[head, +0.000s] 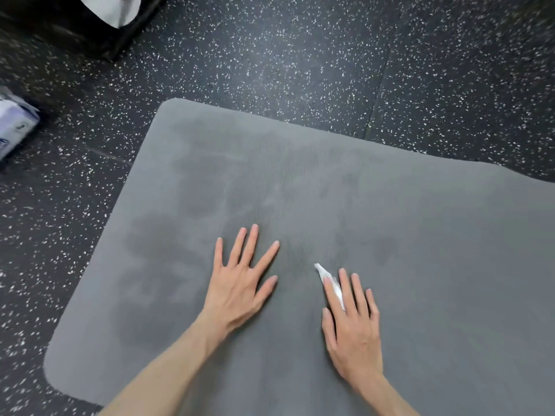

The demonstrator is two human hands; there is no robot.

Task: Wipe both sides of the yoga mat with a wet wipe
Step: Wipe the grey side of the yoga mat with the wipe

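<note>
A grey yoga mat (pixel 300 181) lies flat on the speckled black floor, with darker damp patches across its left and middle. My left hand (pixel 240 283) rests flat on the mat with fingers spread and straight. My right hand (pixel 351 322) lies flat beside it with straight fingers, pressing a white wet wipe (pixel 326 276) onto the mat. Only a narrow strip of the wipe shows past the index finger; the rest is hidden under the hand.
A white and blue wipes packet (pixel 15 127) lies on the floor at the left edge. A black object with a white panel (pixel 90 22) stands at the top left. The speckled rubber floor (pixel 330 61) surrounds the mat.
</note>
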